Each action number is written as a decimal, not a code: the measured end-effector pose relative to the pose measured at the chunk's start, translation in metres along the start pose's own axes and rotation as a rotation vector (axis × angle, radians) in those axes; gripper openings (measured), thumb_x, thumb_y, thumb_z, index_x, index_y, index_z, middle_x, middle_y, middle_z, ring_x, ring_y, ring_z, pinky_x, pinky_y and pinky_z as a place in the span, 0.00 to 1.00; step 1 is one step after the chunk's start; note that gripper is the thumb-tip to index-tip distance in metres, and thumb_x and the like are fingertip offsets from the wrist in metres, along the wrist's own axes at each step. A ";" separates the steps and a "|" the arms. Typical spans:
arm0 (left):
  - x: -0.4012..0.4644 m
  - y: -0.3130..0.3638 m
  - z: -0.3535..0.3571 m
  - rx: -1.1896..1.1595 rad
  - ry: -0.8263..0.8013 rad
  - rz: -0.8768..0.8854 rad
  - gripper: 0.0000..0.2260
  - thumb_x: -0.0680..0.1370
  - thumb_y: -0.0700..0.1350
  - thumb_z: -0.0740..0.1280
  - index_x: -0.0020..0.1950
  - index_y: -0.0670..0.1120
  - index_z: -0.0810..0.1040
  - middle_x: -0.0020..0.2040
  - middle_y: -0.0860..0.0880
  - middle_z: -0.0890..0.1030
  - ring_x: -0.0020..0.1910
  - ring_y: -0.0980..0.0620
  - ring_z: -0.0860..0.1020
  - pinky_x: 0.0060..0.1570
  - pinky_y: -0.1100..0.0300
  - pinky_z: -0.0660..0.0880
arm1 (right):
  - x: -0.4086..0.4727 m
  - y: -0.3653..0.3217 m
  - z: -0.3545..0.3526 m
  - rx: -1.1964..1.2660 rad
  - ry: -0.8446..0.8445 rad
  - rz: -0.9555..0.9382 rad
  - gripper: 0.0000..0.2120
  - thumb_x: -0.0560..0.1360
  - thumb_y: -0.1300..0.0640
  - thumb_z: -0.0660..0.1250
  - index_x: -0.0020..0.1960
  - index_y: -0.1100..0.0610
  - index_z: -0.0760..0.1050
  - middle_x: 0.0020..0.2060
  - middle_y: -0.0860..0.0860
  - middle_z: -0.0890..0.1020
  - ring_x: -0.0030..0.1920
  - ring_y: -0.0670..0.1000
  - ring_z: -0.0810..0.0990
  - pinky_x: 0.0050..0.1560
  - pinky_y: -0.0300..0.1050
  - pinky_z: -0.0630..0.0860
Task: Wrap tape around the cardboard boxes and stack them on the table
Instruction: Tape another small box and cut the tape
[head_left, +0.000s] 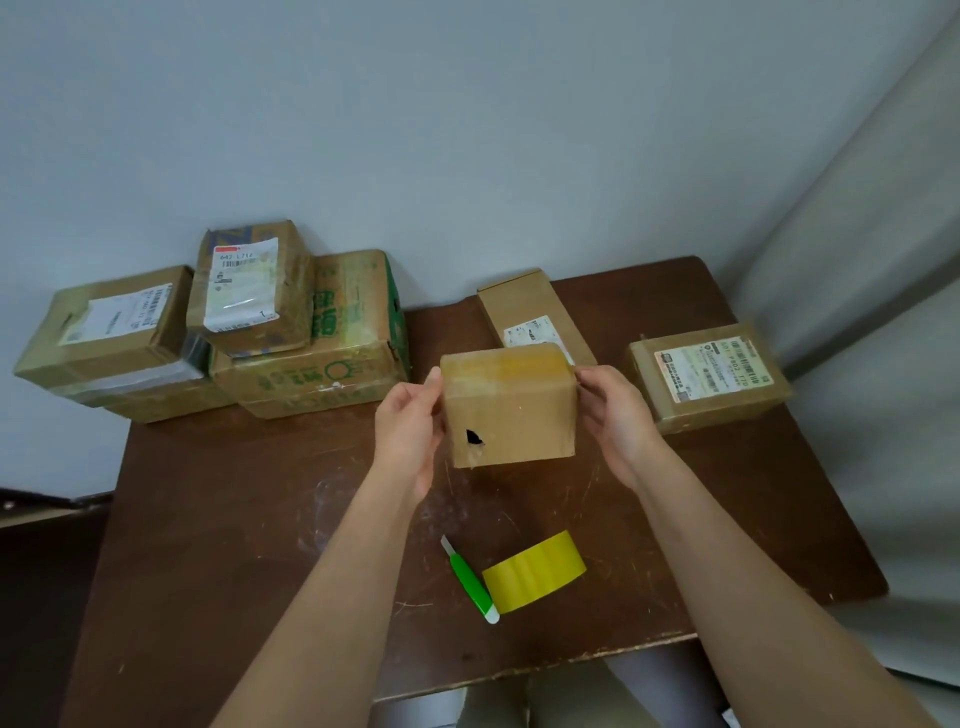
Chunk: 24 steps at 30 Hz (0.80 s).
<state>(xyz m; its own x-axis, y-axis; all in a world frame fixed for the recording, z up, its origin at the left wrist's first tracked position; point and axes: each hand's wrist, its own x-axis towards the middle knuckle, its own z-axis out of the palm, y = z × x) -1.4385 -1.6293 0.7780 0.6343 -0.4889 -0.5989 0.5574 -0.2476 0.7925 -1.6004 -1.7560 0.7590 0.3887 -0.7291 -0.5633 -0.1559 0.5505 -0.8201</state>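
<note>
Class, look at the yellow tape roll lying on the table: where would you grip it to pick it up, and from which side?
Judging by its pose, grip the tape roll across its curved yellow band, coming from above. It rests on its rim, tilted, so both flat faces are reachable for thumb and fingers. Approach from its right, since the cutter lies close on its left.

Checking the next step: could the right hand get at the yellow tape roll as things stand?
Probably not yet: the right hand and left hand both hold the small box. Nothing lies over the tape roll.

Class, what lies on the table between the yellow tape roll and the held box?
Only bare, scratched table lies between the tape roll and the held box, in the head view.
</note>
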 end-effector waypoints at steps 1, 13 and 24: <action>0.000 -0.004 -0.002 0.007 0.015 -0.002 0.11 0.80 0.44 0.67 0.39 0.45 0.70 0.46 0.44 0.82 0.49 0.47 0.80 0.61 0.45 0.77 | 0.001 0.003 0.001 0.019 0.001 0.012 0.12 0.83 0.54 0.60 0.63 0.57 0.74 0.61 0.51 0.81 0.64 0.50 0.77 0.69 0.52 0.71; 0.001 -0.027 -0.063 0.000 0.206 -0.087 0.15 0.83 0.52 0.61 0.66 0.48 0.76 0.56 0.48 0.82 0.52 0.50 0.81 0.43 0.56 0.77 | -0.004 0.031 0.056 -0.128 -0.132 0.126 0.12 0.83 0.53 0.60 0.62 0.55 0.77 0.49 0.46 0.82 0.48 0.43 0.80 0.44 0.36 0.76; 0.008 -0.019 -0.153 -0.127 0.137 -0.294 0.23 0.82 0.60 0.59 0.67 0.43 0.72 0.50 0.43 0.83 0.46 0.43 0.82 0.49 0.49 0.79 | -0.050 0.045 0.123 -0.211 -0.144 -0.005 0.22 0.85 0.43 0.49 0.67 0.51 0.75 0.53 0.51 0.86 0.50 0.48 0.80 0.54 0.44 0.71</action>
<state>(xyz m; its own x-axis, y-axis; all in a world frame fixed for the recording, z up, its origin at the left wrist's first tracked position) -1.3618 -1.5008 0.7402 0.4979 -0.2931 -0.8162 0.7836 -0.2512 0.5682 -1.5157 -1.6447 0.7631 0.5127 -0.6578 -0.5518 -0.3336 0.4395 -0.8340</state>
